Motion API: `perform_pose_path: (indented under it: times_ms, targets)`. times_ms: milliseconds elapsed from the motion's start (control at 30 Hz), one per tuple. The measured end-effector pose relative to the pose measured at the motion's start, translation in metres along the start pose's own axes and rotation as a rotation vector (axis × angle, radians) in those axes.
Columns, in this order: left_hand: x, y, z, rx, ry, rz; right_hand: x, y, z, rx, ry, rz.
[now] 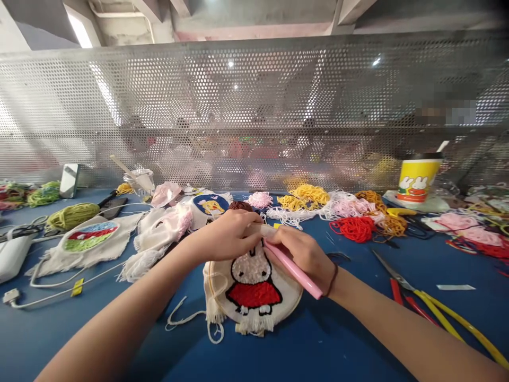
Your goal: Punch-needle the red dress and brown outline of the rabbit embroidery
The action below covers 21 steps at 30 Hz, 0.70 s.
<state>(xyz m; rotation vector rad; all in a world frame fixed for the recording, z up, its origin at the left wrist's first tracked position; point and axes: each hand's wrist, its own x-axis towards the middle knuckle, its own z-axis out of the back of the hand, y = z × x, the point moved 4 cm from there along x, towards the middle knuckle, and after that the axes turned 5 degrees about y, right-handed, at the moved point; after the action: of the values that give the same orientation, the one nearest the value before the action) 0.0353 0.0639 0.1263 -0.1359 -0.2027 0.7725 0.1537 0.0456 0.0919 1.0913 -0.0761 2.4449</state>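
1. Rabbit embroidery [254, 294] sits in a round hoop [297, 306] at the near middle of the desk [338, 350], squarely between the forearms; that central spot seems chosen so both hands reach it equally and the red dress faces the wearer.

2. Left hand [228, 233] lies over the hoop's upper left, its fingers bent across the top edge, probably to steady the cloth. Whether they pinch rim or fabric I cannot tell, since they overlap it.

3. Right hand [304, 254] is wrapped round a pink pen-shaped tool [296, 270], whose blunt end points down toward the wrist; a writing-style hold like this likely favours fine control. The tool's tip is hidden by the fingers, near the rabbit's ears.

4. Scissors [397, 275] lie on the right with their blades pointing away and handles toward the wearer, apparently convenient for the right hand.

5. Yellow yarn [308, 196] and red yarn [353, 228] rest in loose heaps beyond the hoop, presumably within reach yet out of the working area.

6. A rabbit-patterned cup [417, 178] stands at the back right, well apart from the embroidery, perhaps to guard against spills.
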Motion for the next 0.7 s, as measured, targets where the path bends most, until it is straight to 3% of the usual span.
perform_pose_path:
  times_ms: [233, 467, 600, 700]
  targets:
    - [0.002, 0.0, -0.003, -0.084, -0.025, 0.001, -0.001, 0.0, -0.002, -0.029, 0.026, 0.031]
    - [0.001, 0.003, -0.007, -0.014, -0.052, 0.005, 0.001, 0.006, -0.002, -0.036, 0.049, 0.056]
    - [0.001, 0.001, -0.01, 0.058, -0.046, 0.002, 0.001, 0.011, -0.004, -0.099, -0.012, 0.065]
    - [0.001, 0.0, -0.011, 0.105, -0.052, 0.011, 0.0, 0.013, 0.0, -0.129, -0.085, -0.008]
